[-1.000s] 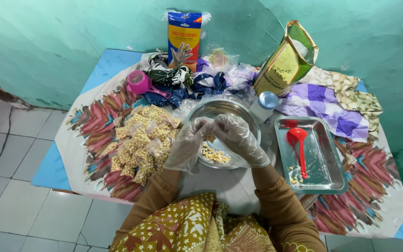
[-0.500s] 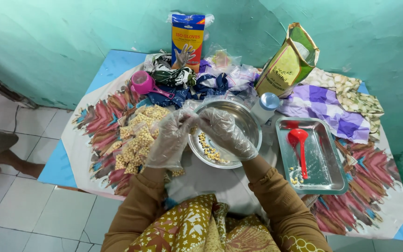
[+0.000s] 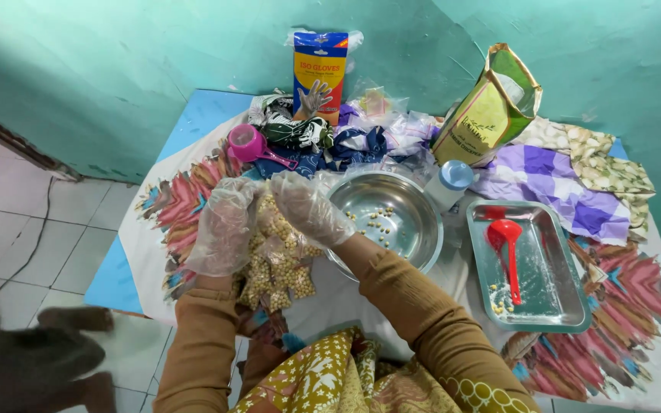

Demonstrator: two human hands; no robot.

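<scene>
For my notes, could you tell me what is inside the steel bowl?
The steel bowl holds a few small pale beans; the right hand covers its near-left rim.

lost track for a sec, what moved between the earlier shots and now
Both gloved hands moved left, off the steel bowl, to the pile of small packets: the left hand rests on its left side, the right hand reaches over its top. Whether either grips a packet is unclear. The bowl, tray, red spoon and pink cup stayed put.
</scene>
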